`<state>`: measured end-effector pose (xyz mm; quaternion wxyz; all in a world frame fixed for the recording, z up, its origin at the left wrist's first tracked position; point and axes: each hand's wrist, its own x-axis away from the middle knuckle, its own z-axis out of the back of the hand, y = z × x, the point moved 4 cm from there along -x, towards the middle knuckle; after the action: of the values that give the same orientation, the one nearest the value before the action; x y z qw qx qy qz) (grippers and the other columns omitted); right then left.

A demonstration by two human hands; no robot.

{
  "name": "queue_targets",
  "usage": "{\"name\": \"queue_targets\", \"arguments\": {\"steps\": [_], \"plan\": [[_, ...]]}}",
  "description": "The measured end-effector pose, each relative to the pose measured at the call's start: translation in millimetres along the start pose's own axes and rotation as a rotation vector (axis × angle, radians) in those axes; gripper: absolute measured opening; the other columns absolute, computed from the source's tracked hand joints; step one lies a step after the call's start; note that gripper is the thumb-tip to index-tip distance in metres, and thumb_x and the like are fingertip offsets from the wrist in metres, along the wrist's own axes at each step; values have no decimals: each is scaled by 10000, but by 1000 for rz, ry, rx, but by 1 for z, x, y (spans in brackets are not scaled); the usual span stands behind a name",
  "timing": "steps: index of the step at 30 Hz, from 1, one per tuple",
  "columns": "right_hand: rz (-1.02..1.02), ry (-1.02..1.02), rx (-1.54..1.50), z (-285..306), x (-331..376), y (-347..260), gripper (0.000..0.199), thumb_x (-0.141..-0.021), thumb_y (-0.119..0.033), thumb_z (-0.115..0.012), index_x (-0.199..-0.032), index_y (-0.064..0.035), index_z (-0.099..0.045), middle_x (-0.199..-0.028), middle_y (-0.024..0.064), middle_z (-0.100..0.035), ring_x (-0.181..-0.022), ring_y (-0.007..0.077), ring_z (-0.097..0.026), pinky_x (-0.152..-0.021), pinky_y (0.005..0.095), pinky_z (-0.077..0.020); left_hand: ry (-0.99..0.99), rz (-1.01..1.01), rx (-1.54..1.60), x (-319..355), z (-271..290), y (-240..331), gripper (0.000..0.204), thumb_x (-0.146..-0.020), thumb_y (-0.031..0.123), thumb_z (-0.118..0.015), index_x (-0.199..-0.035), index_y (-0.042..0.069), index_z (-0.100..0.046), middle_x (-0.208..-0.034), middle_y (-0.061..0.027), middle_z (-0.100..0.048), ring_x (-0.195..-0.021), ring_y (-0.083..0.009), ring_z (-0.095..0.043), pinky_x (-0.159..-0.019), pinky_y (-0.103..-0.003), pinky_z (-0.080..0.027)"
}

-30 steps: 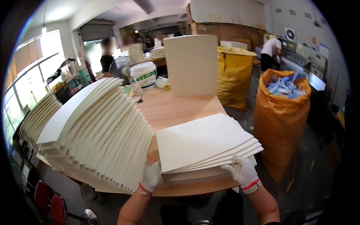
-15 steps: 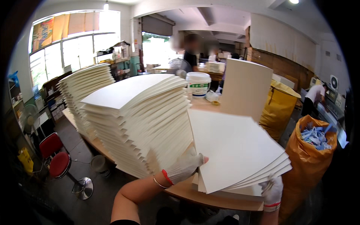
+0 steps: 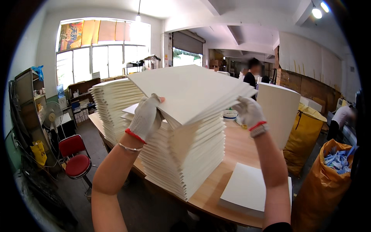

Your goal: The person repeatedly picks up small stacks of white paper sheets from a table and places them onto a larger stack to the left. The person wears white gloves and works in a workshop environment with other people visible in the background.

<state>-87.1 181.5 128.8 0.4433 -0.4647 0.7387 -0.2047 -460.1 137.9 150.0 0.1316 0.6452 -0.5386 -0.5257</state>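
Observation:
Both my hands, in white knit gloves with red cuffs, hold a fanned batch of white boards (image 3: 189,87) above a tall stack of white boards (image 3: 201,154). My left hand (image 3: 147,116) is closed on the batch's near left corner, the thumb on top. At the right edge my right hand (image 3: 250,112) grips the fanned ends. The tall stack is built of layers with staggered edges, and the batch hides most of its top. A low pile of white boards (image 3: 245,185) lies on the wooden table (image 3: 208,189), partly behind my right forearm.
Another stack of boards (image 3: 116,104) stands behind on the left. At the right rise a tall pale board stack (image 3: 276,112), a yellow sack (image 3: 305,135) and an orange sack (image 3: 324,193) of scraps. A red stool (image 3: 77,164) stands left. Other people work farther back.
Both hands have lifted the batch from the low pile at the right, up and leftward over the tall stack. The view has turned right, and the low pile now shows.

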Motion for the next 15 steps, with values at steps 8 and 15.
{"name": "queue_targets", "arguments": {"steps": [8, 15], "plan": [[-121, 128, -19, -45, -83, 82, 149, -1029, -44, -595, -1138, 56, -616, -1124, 182, -694, -1027, 332, -728, -915, 459, -658, 254, 75, 87, -75, 111, -34, 292, -972, 36, -622, -1220, -54, -498, -1187, -137, -566, -1019, -261, -623, -910, -435, -605], [-135, -130, 136, -10, -78, 109, 356, -1082, -126, -545, -1354, 100, -506, -1291, 215, -645, -1144, 382, -689, -1023, 421, -618, 268, 171, 98, -71, 112, -42, 352, -997, 124, -683, -1237, -61, -506, -1266, -171, -572, -1057, -284, -621, -931, -448, -618]]}}
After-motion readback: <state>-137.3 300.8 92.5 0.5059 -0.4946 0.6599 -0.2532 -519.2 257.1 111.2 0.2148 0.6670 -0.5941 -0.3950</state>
